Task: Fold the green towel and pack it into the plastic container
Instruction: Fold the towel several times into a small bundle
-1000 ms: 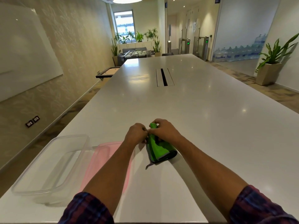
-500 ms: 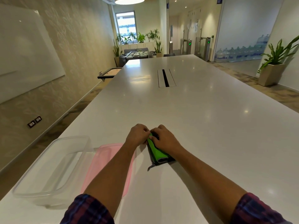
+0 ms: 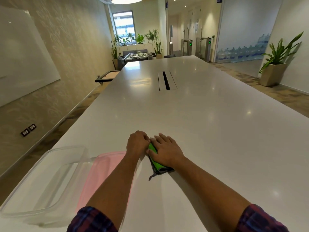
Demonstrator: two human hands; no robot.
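**Green bundle pressed flat, box waiting at the left**

Green microfibre towel with a grey edge [image 3: 154, 162], folded down to a small thick wad, lies on the glossy white table [image 3: 209, 131] straight ahead of the person. The right hand [image 3: 167, 152] lies spread and flat on top of it, palm down, pressing and not gripping. The left hand [image 3: 137, 143] is curled at the wad's left edge, fingertips pinching or tucking the cloth there; how firm that hold is I cannot tell.

Judged from here, the layers could spring open once the pressure comes off, since the wad is thick and a loose grey corner already pokes out at the near end. On so slick a top it could also slide when lifted one-handed. The clear rectangular plastic container [image 3: 40, 183] stands open well to the left, a pink flat lid [image 3: 103, 173] just beside it, so the carry crosses the lid.

Around: a long room, a whiteboard [image 3: 25, 61] on the left wall, potted plants [image 3: 275, 64], a cable slot [image 3: 166, 80] mid-table.
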